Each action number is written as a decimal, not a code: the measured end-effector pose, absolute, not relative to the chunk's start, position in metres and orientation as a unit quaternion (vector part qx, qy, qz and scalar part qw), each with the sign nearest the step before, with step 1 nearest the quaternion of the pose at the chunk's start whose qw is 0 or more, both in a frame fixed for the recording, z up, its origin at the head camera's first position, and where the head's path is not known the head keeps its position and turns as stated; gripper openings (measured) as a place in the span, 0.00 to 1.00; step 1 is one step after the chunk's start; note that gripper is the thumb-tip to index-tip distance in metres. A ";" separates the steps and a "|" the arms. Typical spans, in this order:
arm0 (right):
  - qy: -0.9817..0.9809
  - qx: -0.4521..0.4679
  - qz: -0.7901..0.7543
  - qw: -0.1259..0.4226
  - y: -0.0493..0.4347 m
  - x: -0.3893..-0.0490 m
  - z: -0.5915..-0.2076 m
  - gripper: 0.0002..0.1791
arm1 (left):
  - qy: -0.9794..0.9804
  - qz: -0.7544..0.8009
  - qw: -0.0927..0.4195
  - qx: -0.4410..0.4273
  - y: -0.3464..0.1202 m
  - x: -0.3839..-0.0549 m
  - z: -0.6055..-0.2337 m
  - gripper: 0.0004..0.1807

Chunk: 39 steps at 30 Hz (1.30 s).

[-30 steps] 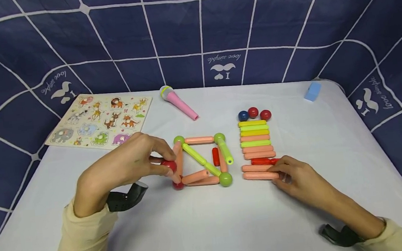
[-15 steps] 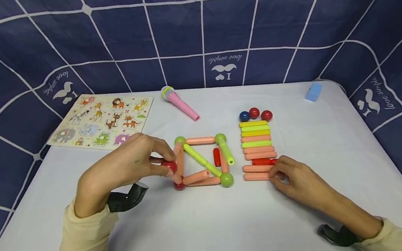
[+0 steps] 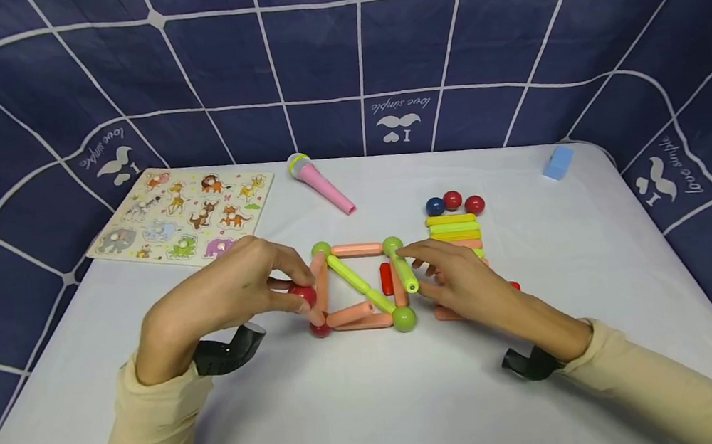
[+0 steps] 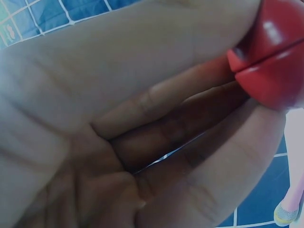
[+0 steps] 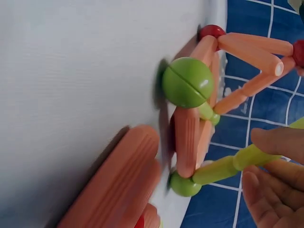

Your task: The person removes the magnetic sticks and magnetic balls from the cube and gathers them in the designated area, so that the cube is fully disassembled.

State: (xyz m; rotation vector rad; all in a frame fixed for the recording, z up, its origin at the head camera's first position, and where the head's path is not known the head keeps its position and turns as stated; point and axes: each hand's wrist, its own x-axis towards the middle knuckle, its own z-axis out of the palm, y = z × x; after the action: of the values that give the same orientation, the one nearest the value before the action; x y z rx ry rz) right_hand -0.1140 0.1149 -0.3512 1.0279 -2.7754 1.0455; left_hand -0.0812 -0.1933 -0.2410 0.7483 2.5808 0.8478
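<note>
My left hand [image 3: 239,283] pinches a red ball [image 3: 303,296] between thumb and fingers. Two raised salmon sticks meet at that ball, as the right wrist view shows. Below lies a square base of salmon sticks [image 3: 356,250], joined by green balls [image 3: 404,319] and a red ball [image 3: 321,327], with a lime diagonal [image 3: 355,278] across it. From the base's back right ball a lime stick [image 3: 404,273] rises, its upper end free. My right hand [image 3: 458,276] is spread around this stick, thumb and fingers loosely either side. Another salmon stick [image 3: 349,314] slants up from the front left ball.
Loose sticks [image 3: 451,220] lie in a column at right, partly behind my right arm. Beyond them are two red balls [image 3: 474,205] and a blue ball [image 3: 435,206]. A short red stick [image 3: 386,278] lies inside the base. Farther back are a pink microphone [image 3: 325,188], animal puzzle board [image 3: 181,214] and blue block [image 3: 558,162].
My right hand has left the loose salmon sticks and moved left to the raised lime stick. My left hand keeps its pinch on the red ball at the same place.
</note>
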 end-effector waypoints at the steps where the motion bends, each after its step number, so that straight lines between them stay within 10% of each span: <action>1: -0.882 0.331 0.335 -0.005 0.112 -0.116 -0.351 0.25 | 0.904 0.299 0.163 0.261 -0.193 -0.081 -0.242 0.10; 20: -0.876 0.305 0.374 -0.019 0.108 -0.121 -0.358 0.09 | 0.907 0.290 0.155 0.264 -0.197 -0.081 -0.242 0.11; 27: -0.886 0.289 0.363 -0.005 0.121 -0.113 -0.356 0.23 | 0.904 0.296 0.151 0.268 -0.197 -0.080 -0.241 0.10; 39: -0.901 0.323 0.290 0.006 0.163 -0.086 -0.362 0.17 | 0.902 0.300 0.153 0.269 -0.198 -0.079 -0.240 0.10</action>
State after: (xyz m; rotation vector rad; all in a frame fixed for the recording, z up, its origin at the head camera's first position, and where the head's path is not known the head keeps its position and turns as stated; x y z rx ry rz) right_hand -0.0863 0.1626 -0.3616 1.0099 -2.8194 0.9079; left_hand -0.0786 -0.1984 -0.2398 0.7716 2.5873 0.8599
